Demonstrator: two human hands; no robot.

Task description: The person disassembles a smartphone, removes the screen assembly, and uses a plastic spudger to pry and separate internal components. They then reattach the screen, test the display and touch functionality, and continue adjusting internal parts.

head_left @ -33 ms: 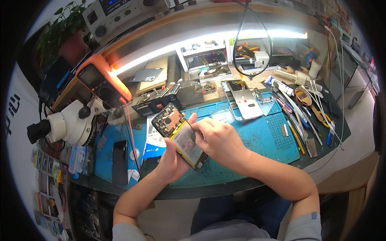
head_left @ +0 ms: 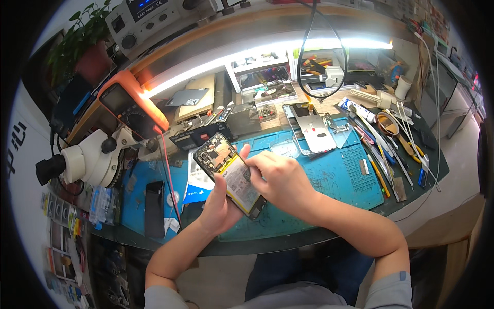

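Note:
An opened smartphone (head_left: pixel 231 175) lies tilted across my left hand (head_left: pixel 218 208), above the mat. My left thumb presses its left edge, and fingertips show past its upper right edge. The phone's back is off: circuit parts and a copper-coloured patch fill its upper end, with a silver battery (head_left: pixel 237 183) edged in yellow below. At the phone's right long edge, my right hand (head_left: pixel 280 175) is closed, thumb and forefinger pinched together beside the battery. Whatever may be between those fingertips is hidden.
The blue work mat (head_left: pixel 319 180) bears a dark phone (head_left: pixel 154 208) at left and a silver phone part (head_left: pixel 316 131) behind. Several tweezers and tools (head_left: pixel 383 159) lie at right. A white microscope (head_left: pixel 85 159) and an orange multimeter (head_left: pixel 131 100) stand left. A black cable loop (head_left: pixel 346 56) hangs ahead.

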